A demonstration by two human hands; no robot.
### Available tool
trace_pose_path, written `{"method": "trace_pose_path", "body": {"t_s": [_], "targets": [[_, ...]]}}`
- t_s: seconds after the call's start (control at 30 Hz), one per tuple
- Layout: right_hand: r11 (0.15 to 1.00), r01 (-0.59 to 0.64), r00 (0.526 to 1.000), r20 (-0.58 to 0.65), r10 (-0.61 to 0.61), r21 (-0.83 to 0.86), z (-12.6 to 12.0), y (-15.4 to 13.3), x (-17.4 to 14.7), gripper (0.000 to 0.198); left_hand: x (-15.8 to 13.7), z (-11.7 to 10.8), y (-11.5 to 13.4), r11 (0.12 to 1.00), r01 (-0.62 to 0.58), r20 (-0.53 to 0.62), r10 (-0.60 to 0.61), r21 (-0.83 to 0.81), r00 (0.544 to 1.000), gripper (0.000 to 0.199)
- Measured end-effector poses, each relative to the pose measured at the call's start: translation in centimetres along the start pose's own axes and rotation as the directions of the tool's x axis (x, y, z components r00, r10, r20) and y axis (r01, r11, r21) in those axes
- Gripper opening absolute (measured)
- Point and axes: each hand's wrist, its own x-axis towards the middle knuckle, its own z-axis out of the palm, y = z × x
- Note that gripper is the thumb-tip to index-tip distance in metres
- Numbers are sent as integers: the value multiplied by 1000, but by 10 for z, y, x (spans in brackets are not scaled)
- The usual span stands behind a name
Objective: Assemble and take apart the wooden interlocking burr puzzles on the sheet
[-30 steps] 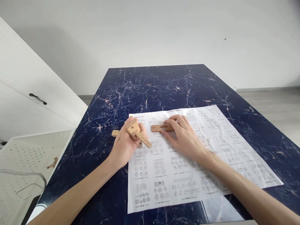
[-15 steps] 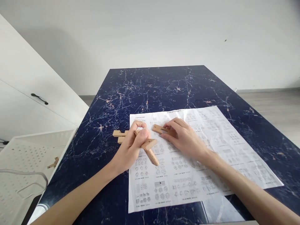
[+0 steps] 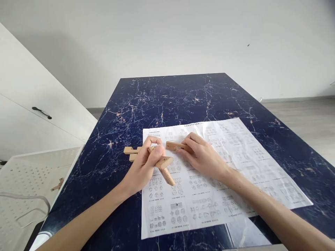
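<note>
My left hand (image 3: 143,167) is closed around joined wooden puzzle pieces (image 3: 165,165); two rounded ends jut out toward me below the thumb. In my right hand (image 3: 200,151) is a single wooden puzzle piece (image 3: 172,145), pinched between thumb and fingers, its free end pointing left at the other hand. The two held parts are apart by a small gap. Notched wooden blocks (image 3: 130,150) show to the left, partly hidden behind my left hand. Under both hands lies a creased printed instruction sheet (image 3: 209,209) with rows of small diagrams.
The sheet rests on a dark blue marble-patterned table (image 3: 167,94). To the left are a white perforated surface (image 3: 23,174) with a wooden piece (image 3: 57,184) on it, and a white cabinet with a black handle (image 3: 42,112). A white wall stands behind the table.
The piece in my right hand has turned slightly and its end sits a little nearer my left hand. My left hand keeps its grip. The whole view has shifted slightly.
</note>
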Motion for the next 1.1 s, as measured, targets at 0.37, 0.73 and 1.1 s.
{"method": "trace_pose_path", "body": {"t_s": [0.37, 0.73, 1.1], "targets": [[530, -248, 969, 219, 118, 811, -20, -14, 2, 27, 1, -1, 2, 996, 18, -25, -20, -88, 999, 42], [223, -341, 931, 295, 216, 913, -21, -11, 7, 37, 3, 2, 1, 928, 149, 134, -109, -341, 985, 44], [89, -399, 903, 408, -134, 913, -23, -12, 2, 20, 1, 4, 0, 938, 225, 243, -161, -264, 957, 44]]}}
